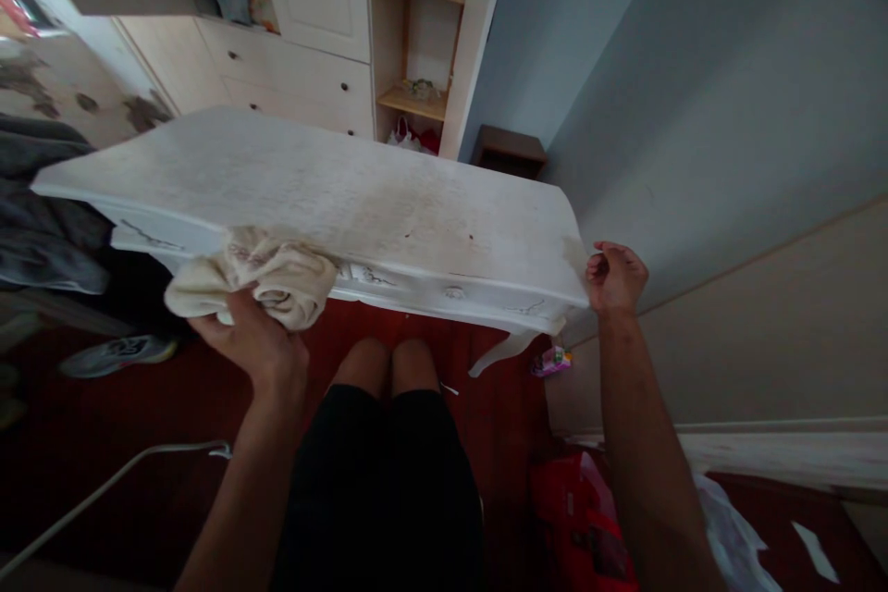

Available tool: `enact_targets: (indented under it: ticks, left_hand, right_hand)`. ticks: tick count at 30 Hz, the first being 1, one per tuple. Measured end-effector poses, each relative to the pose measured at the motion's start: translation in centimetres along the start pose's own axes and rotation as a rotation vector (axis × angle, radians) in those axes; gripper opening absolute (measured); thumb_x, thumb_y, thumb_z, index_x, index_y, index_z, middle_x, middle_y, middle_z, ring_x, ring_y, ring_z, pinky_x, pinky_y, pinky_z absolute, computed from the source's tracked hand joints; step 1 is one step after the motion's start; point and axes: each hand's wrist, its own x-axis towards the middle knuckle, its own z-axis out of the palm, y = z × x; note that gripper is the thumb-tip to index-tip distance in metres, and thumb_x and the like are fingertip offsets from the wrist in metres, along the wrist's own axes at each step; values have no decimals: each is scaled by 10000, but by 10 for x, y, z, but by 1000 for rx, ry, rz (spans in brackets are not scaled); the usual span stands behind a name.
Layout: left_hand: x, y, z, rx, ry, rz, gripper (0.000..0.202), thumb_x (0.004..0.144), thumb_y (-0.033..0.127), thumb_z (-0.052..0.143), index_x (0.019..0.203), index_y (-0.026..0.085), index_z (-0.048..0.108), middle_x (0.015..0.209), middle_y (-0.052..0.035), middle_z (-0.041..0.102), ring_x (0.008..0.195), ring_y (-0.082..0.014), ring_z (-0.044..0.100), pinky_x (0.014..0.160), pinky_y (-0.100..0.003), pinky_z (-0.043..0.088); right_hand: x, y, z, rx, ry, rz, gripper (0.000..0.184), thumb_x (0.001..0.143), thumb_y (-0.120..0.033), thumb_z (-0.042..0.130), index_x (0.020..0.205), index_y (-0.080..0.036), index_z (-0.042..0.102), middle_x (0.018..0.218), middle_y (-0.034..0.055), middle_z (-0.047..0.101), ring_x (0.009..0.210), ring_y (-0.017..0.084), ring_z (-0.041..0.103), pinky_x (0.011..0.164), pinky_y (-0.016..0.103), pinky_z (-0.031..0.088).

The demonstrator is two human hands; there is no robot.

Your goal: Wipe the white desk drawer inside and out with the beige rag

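Observation:
A crumpled cream cloth (295,282) is bunched in my left hand (260,338), held at the front edge of a white table (277,162). The cloth covers part of the table's front, which has carved ornaments. Grey-brown smudges and a few small dark specks mark the tabletop around its middle and right. My right hand (617,277) is beside the table's right end, its fingers curled in loosely with nothing visible in them. Whether it touches the table edge I cannot tell.
A white cabinet (298,83) with drawers and shelves stands behind the table. The grey wall (728,92) is close on the right. On the red floor lie a shoe (117,356), a red bag (573,504) and a white plastic bag (732,527). A pale cable (131,462) runs at lower left.

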Motion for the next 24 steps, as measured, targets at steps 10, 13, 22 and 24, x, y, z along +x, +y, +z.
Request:
enact_targets:
  ticks: [10, 13, 22, 24]
  left_hand:
    - [0, -13, 96, 439, -686, 472, 256, 737, 183, 603, 984, 160, 541, 988, -53, 585, 950, -192, 574, 884, -354, 495]
    - [-6, -32, 122, 564, -1162, 591, 300, 757, 208, 598, 1050, 150, 571, 1070, -95, 594, 1061, -244, 566, 943, -383, 479]
    - [1, -60, 144, 588, -1468, 614, 730, 798, 350, 592, 1431, 84, 344, 1409, -195, 472, 1299, -312, 467, 1098, -435, 392]
    - [7, -63, 143, 545, -1399, 562, 755, 796, 414, 607, 1420, 75, 350, 1380, -214, 488, 1281, -334, 477, 1090, -476, 387]
  right_hand:
    - [-2, 0, 1, -57, -17, 4, 166, 658, -268, 695, 741, -131, 654, 494, -13, 553, 396, 69, 455, 357, 162, 321]
    - [-1, 0, 0, -74, -29, 5, 183, 641, -275, 693, 744, -128, 661, 497, -6, 564, 393, 74, 454, 357, 169, 328]
    - [-3, 0, 1, -131, -26, 7, 238, 623, -328, 714, 748, -132, 663, 502, -9, 568, 383, 67, 443, 357, 171, 320]
    - [-3, -1, 2, -138, -23, 11, 238, 617, -336, 716, 741, -140, 666, 496, -16, 569, 381, 64, 442, 354, 167, 320]
